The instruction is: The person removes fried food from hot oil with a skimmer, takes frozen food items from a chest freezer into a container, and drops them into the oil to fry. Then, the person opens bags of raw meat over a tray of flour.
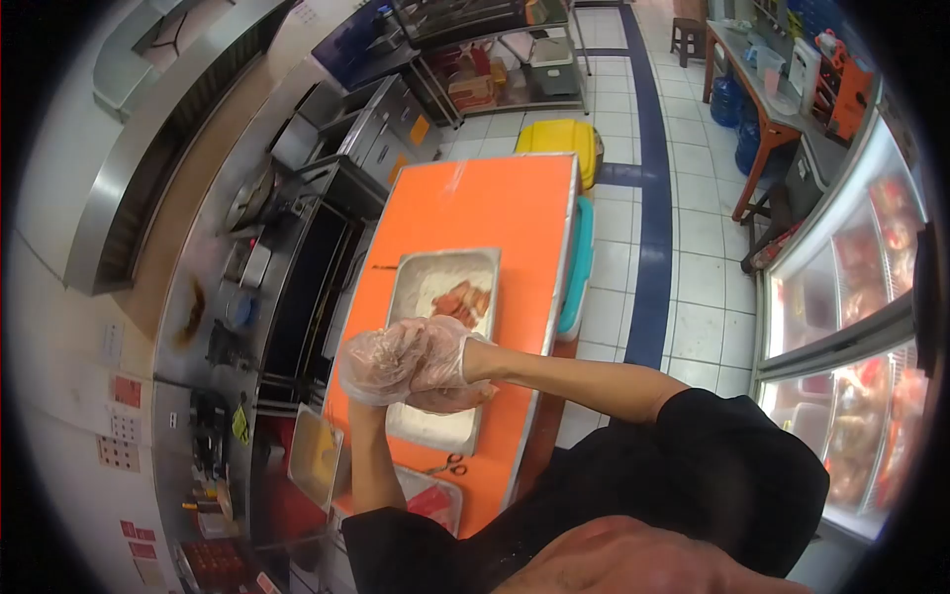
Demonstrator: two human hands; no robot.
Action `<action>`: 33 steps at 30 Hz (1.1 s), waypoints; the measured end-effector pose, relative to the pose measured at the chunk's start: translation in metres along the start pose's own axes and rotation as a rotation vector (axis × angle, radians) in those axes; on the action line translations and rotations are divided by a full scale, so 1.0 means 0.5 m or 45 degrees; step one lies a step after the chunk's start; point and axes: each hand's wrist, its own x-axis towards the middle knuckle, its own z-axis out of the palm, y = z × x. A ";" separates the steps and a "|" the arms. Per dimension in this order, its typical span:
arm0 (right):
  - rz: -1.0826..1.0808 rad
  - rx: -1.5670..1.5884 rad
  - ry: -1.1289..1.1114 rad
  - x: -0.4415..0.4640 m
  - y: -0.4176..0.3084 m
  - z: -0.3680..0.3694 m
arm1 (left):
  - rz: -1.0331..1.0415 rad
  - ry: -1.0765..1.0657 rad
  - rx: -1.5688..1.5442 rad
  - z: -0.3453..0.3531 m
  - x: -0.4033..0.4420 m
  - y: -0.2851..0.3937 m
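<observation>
Both my hands wear clear plastic gloves and are pressed together over a metal tray [398, 297] of white flour-like powder. My left hand [376, 368] is closed, its fingers curled against the other glove. My right hand [438, 351] is closed too, across the left one. What they grip, if anything, is hidden by the crumpled plastic. Pinkish raw meat [455, 399] shows just below my right hand; whether it is held or lies in the tray I cannot tell. Reddish-brown meat pieces [462, 301] rest on the powder at the tray's far end.
The tray stands on an orange table [485, 203]. Scissors [447, 465] and a container with something red [432, 502] lie near its front. A tray with yellow contents [317, 457] is at left, beside the stove counter [287, 238]. A lit glass-door fridge [841, 327] stands right.
</observation>
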 end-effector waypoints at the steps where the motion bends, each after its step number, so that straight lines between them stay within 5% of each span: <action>1: 0.026 0.087 0.026 -0.001 -0.005 -0.057 | -0.022 0.032 -0.064 0.041 0.055 0.003; 7: 0.157 0.619 0.230 0.005 -0.059 -0.356 | -0.249 0.146 -0.445 0.249 0.354 0.029; 9: 0.080 0.662 0.346 -0.004 -0.117 -0.454 | -0.119 0.151 -0.329 0.295 0.465 0.037; 16: 0.420 0.166 0.412 0.019 -0.109 -0.748 | -0.123 0.213 -0.405 0.486 0.728 0.011; 19: 0.080 -0.466 0.534 0.052 -0.066 -0.849 | -0.175 0.213 -0.600 0.537 0.824 0.003; 25: -0.146 -0.611 0.495 0.135 0.009 -1.110 | -0.514 0.086 -0.761 0.666 1.066 -0.021; 28: -0.130 -0.569 0.476 0.208 0.094 -1.239 | -0.634 0.278 -0.939 0.793 1.155 -0.070; 31: 0.024 -0.361 0.385 0.272 0.121 -1.378 | -0.849 0.103 -1.051 0.852 1.273 -0.113; 33: -0.147 -0.488 0.404 0.323 0.181 -1.476 | -0.805 0.159 -0.990 0.932 1.346 -0.152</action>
